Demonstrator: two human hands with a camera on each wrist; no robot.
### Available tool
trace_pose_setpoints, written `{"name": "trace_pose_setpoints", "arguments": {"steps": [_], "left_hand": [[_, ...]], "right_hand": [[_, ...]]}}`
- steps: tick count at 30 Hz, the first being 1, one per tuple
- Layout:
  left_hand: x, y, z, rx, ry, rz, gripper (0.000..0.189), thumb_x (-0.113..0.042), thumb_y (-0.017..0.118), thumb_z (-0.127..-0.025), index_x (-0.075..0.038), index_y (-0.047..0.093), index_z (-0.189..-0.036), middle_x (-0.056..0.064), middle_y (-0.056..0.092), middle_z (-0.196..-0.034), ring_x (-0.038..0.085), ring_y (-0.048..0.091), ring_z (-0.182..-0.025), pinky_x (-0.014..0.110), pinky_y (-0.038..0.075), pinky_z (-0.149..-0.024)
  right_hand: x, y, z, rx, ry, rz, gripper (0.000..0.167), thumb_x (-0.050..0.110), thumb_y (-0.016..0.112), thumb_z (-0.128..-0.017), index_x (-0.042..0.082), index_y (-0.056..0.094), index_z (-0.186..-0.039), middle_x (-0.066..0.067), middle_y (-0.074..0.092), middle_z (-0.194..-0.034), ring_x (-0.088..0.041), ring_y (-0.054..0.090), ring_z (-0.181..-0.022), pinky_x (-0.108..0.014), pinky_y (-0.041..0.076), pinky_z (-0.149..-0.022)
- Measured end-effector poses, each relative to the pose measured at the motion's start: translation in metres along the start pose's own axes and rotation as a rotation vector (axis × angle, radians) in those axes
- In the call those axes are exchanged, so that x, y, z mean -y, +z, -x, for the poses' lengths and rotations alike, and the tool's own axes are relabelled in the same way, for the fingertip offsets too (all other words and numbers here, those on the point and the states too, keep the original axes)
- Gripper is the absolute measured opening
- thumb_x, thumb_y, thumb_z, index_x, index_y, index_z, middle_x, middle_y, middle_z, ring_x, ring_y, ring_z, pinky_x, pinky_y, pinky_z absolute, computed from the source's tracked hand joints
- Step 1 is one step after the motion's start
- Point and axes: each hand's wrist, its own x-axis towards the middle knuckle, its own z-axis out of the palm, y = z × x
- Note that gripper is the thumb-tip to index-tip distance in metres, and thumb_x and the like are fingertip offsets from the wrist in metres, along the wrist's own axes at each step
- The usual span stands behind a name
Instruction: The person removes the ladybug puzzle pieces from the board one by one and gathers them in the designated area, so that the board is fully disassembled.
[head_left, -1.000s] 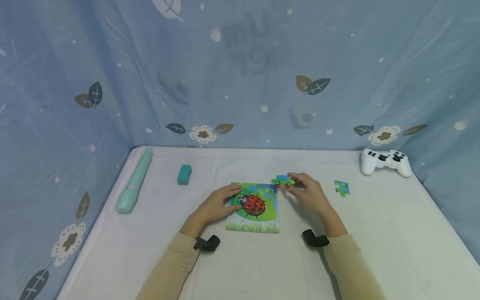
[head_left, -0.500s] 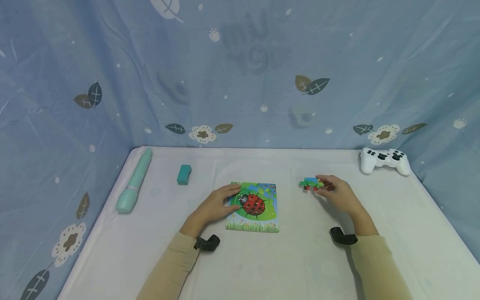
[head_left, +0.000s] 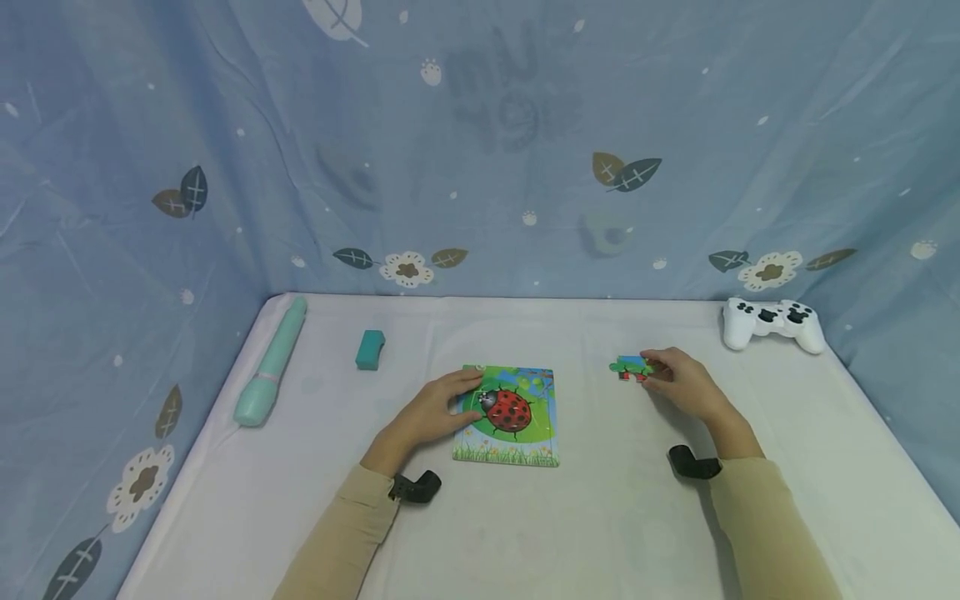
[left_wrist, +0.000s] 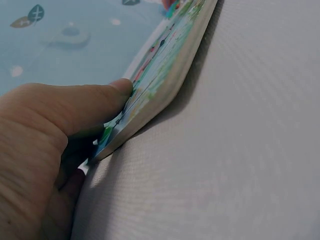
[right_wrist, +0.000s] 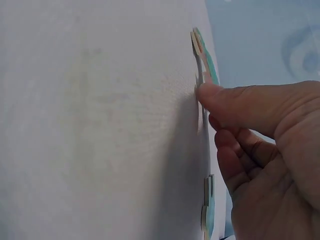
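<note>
A square jigsaw puzzle with a ladybug on green grass lies in the middle of the table. My left hand holds its left side, the thumb over the picture and the fingers at the upper left edge. In the left wrist view the thumb rests on the puzzle board. To the right of the puzzle, my right hand pinches a blue, green and red puzzle piece between thumb and fingers. The right wrist view shows this same puzzle piece close over the cloth.
Another puzzle piece lies beside the right hand, hidden behind it in the head view. A white game controller stands at the back right. Back left are a teal block and a mint-green wand-shaped object. A blue curtain borders the table.
My right hand has carried the puzzle piece away from the puzzle's upper right corner, to the right, slowing in the last half second. The left hand has stayed on the puzzle.
</note>
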Motion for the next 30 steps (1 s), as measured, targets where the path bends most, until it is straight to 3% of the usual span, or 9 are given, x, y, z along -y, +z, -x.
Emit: {"name": "trace_pose_setpoints", "arguments": {"steps": [12, 21, 30], "left_hand": [[0.002, 0.001, -0.001, 0.006, 0.001, -0.015, 0.062, -0.035, 0.07, -0.085, -0.005, 0.051, -0.137, 0.006, 0.045, -0.145, 0.025, 0.038, -0.137, 0.04, 0.033, -0.113], [0.002, 0.0, 0.0, -0.002, 0.01, -0.01, 0.062, -0.034, 0.07, -0.085, -0.005, 0.051, -0.136, 0.006, 0.046, -0.145, 0.026, 0.038, -0.137, 0.041, 0.034, -0.113], [0.003, 0.001, 0.0, 0.004, 0.003, -0.008, 0.063, -0.034, 0.07, -0.085, -0.004, 0.051, -0.137, 0.006, 0.045, -0.146, 0.026, 0.037, -0.138, 0.041, 0.033, -0.113]], "right_hand": [[0.001, -0.001, -0.005, 0.019, -0.021, 0.044, 0.051, 0.012, 0.065, -0.087, -0.008, 0.049, -0.131, -0.029, 0.052, -0.122, -0.044, 0.049, -0.114, -0.061, 0.039, -0.098], [0.015, 0.002, -0.001, 0.031, 0.009, -0.115, 0.058, 0.023, 0.064, -0.091, -0.003, 0.042, -0.138, -0.027, 0.044, -0.138, -0.046, 0.042, -0.126, -0.061, 0.034, -0.104], [0.05, 0.026, -0.007, 0.034, -0.11, -0.228, 0.055, 0.022, 0.065, -0.09, -0.002, 0.045, -0.136, -0.024, 0.049, -0.136, -0.043, 0.047, -0.124, -0.055, 0.04, -0.103]]}}
